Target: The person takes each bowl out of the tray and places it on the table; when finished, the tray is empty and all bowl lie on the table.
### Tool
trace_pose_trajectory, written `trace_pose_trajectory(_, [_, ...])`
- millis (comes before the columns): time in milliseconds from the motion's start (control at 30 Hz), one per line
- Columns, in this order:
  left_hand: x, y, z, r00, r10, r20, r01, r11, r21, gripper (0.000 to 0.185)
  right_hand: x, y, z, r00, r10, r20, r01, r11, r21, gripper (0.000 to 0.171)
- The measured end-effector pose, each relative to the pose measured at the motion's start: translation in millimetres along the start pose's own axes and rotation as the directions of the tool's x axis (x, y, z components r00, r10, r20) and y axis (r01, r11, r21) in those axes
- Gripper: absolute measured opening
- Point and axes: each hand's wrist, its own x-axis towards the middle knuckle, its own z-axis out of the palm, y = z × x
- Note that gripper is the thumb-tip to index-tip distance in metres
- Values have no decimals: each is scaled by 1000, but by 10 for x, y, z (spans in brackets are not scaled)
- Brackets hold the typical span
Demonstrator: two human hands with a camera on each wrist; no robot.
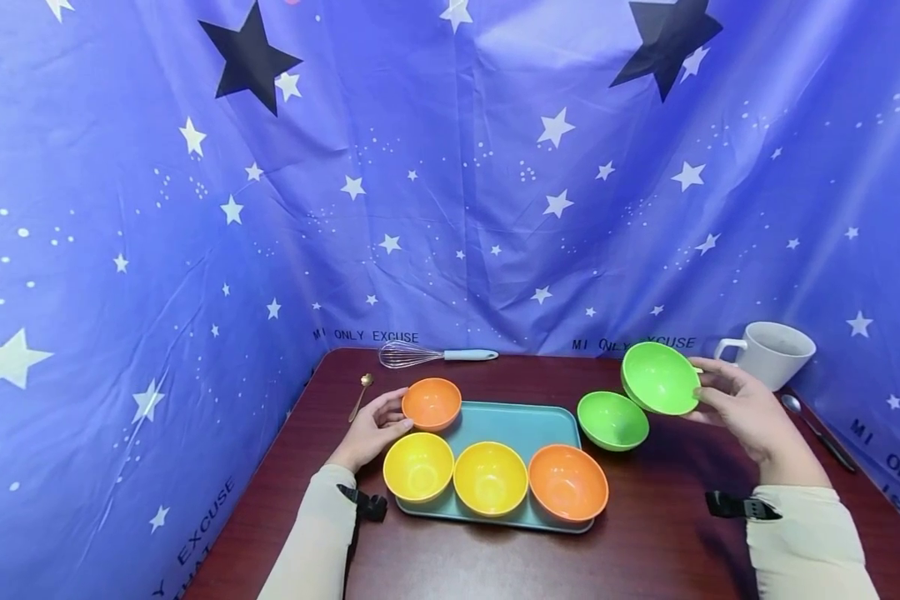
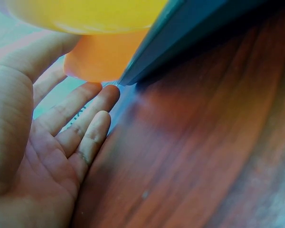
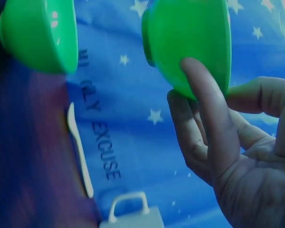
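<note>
**Green bowl held tilted in the air, orange bowl touched at the tray's back corner**

Head view: right of centre, the right hand (image 1: 746,408) grips a green bowl (image 1: 660,377) by its rim, lifted off the table and tipped so its mouth faces the camera. Just below and left of it a second green bowl (image 1: 612,419) sits on the dark wooden table (image 1: 667,542), beside the teal tray (image 1: 521,425). At left centre the left hand (image 1: 371,429) rests with relaxed, fairly straight fingers against the back orange bowl (image 1: 432,402) at the tray's upper-left corner. Two yellow bowls (image 1: 418,467) and another orange bowl (image 1: 567,482) line the tray's front edge. A white mug (image 1: 771,353), a whisk (image 1: 427,355) and spoons lie toward the frame edges.

Left wrist view: the open palm fills the lower left; the fingertips (image 2: 102,102) reach the orange bowl's foot (image 2: 102,59) at the tray's corner, not curled round it.

Right wrist view: the fingers (image 3: 206,102) and thumb pinch the green bowl (image 3: 190,40) at upper centre; the other green bowl (image 3: 35,35) shows upper left.

The hold is on the rim only and the bowl is smooth, so it could slip and knock the bowl beneath it. A push from the left hand could slide the orange bowl off the tray's edge.
</note>
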Motion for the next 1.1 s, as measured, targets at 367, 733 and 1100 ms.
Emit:
trace_pose_trajectory(367, [11, -10, 2, 1000, -6, 1, 6, 1000, 17, 65, -126, 156, -417, 995, 81, -51, -78, 995, 58, 53])
trace_pose_trajectory(733, [-2, 28, 1, 1000, -6, -4, 6, 1000, 31, 65, -190, 407, -654, 986, 159, -58, -159, 987, -1, 48])
trace_pose_trajectory(1100, [4, -14, 6, 1000, -3, -7, 4, 1000, 23, 63, -257, 532, -658, 947, 318, -43, -320, 946, -54, 43])
